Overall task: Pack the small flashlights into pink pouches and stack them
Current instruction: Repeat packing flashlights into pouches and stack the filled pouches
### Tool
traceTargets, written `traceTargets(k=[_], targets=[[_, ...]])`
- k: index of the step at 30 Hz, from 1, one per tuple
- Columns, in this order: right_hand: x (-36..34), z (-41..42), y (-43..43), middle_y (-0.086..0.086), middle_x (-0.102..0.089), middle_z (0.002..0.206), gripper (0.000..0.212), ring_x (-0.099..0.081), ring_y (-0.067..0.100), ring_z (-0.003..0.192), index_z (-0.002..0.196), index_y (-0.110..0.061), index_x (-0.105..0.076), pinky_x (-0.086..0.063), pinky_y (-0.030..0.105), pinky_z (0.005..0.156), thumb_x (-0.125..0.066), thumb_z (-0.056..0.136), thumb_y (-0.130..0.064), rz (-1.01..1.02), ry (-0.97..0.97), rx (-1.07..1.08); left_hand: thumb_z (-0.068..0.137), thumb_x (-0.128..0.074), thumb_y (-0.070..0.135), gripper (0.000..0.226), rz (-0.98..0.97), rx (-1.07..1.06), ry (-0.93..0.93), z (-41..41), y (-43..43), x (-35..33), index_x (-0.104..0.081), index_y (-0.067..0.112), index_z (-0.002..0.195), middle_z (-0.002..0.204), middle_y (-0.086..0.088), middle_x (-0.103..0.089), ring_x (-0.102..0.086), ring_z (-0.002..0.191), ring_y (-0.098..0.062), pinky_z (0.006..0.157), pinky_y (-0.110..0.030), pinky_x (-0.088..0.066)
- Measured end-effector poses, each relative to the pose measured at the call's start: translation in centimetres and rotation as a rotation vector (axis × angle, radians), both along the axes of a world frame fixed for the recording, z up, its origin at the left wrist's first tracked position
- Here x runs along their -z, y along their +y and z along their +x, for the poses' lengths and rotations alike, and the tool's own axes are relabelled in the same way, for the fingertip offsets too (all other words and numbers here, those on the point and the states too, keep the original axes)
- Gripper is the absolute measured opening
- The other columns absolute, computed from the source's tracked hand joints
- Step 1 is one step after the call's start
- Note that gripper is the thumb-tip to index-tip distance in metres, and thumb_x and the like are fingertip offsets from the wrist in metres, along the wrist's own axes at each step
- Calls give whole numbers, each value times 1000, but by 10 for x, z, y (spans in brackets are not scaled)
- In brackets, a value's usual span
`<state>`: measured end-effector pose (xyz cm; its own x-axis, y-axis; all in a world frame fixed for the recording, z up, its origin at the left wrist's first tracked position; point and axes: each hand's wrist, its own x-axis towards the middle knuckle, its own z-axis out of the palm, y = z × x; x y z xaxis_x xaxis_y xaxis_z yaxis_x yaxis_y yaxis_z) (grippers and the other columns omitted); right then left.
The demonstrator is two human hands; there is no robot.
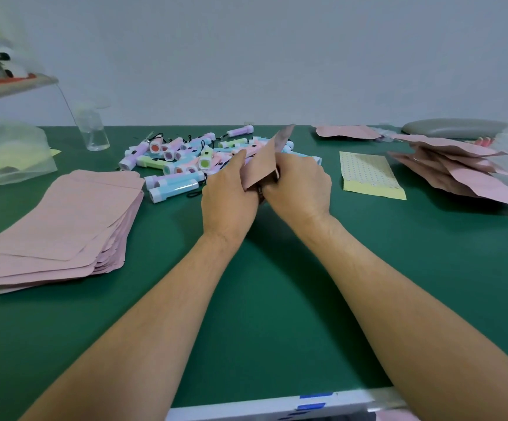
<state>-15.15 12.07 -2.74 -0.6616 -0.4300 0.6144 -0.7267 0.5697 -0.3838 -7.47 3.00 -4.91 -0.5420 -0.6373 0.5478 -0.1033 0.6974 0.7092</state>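
Green mat (pixel 261 314), left hand (pixel 228 192) and right hand (pixel 298 183) both pinch one pink pouch (pixel 261 165). Slack grip, and it likely drops onto the flashlights (pixel 179 159).

The near half of the table (pixel 261 314) is open green mat, between and beside the forearms. In the middle the left hand (pixel 228 199) and right hand (pixel 298 189) grip a pouch (pixel 264 162), just in front of the flashlights (pixel 185 159) that block the far centre. A pouch stack (pixel 61 223) fills the left side, with a bottle (pixel 93 129) and a bag (pixel 6 153) behind it. On the right a yellow sheet (pixel 369 174) lies flat. An open strip separates it from the heaped pouches (pixel 459 168), which look filled.
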Motion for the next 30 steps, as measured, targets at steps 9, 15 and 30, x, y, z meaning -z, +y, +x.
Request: traceTargets(k=[9, 15, 30], targets=[[5, 1, -4, -3, -63, 70, 18, -52, 28, 65, 80, -20, -63, -25, 28, 51, -51, 80, -34, -98, 25, 30, 78, -50, -16, 40, 239, -8, 151, 1, -8, -2, -75, 9, 99, 84, -3, -68, -49, 74, -17, 59, -38, -50], [8, -14, -2, -2, -70, 85, 32, -48, 25, 70, 118, -31, -61, -25, 30, 52, -61, 87, -24, -62, -10, 134, 89, -38, 3, 43, 242, -8, 117, -4, 3, -3, -68, 21, 115, 97, 4, -67, -59, 86, -15, 63, -27, -45], [1, -12, 7, -8, -70, 81, 29, -55, 26, 71, 106, -29, -67, -37, 32, 57, -64, 80, -17, -224, -30, 7, 88, -51, 14, 22, 182, -76, -73, -1, 2, -1, -55, 19, 67, 61, 4, -53, -44, 55, -18, 45, -27, -31]])
